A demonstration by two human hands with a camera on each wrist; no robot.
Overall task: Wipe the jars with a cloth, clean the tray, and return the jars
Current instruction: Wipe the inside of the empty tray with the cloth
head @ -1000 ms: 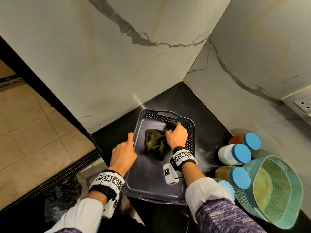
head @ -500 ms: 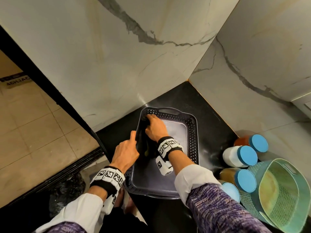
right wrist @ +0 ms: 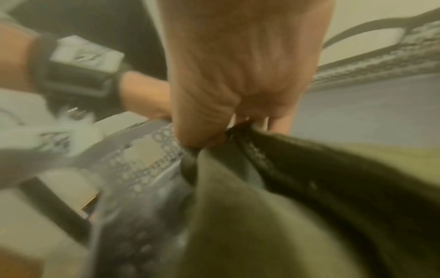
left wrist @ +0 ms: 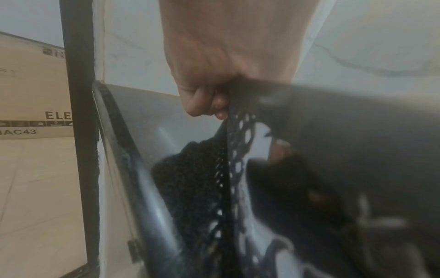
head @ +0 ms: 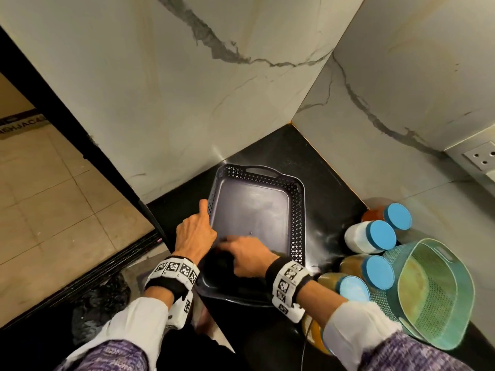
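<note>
Since the earlier frames the right hand [head: 247, 257] has travelled from the far end of the tray [head: 297, 210] along its left side down to the near left corner, and it has taken the cloth [right wrist: 273, 216] with it, so the far part of the tray floor now lies bare. The left hand [head: 194, 235] has stayed at the left wall of the tray. Its grip is closed on that wall: in the left wrist view the curled fingers [left wrist: 204, 101] hold the perforated rim, and in the head view one finger points forward along the edge. The grip of the right hand is pressed together on the bunched olive cloth, which it pushes against the tray floor beside the left wall. I judge the step in hand to be the cleaning of the tray, and the jars [head: 371, 236] with blue lids seem already wiped, because they stand together on the black desk [head: 321, 167] to the right of the tray, next to a green basket [head: 439, 295]. The next move probably calls for a pass across the near end and the right side, with the left hand holding the tray firm. The tray lies flat, its long axis running away from the person toward the corner of the marble walls, with one handle at the far end.
</note>
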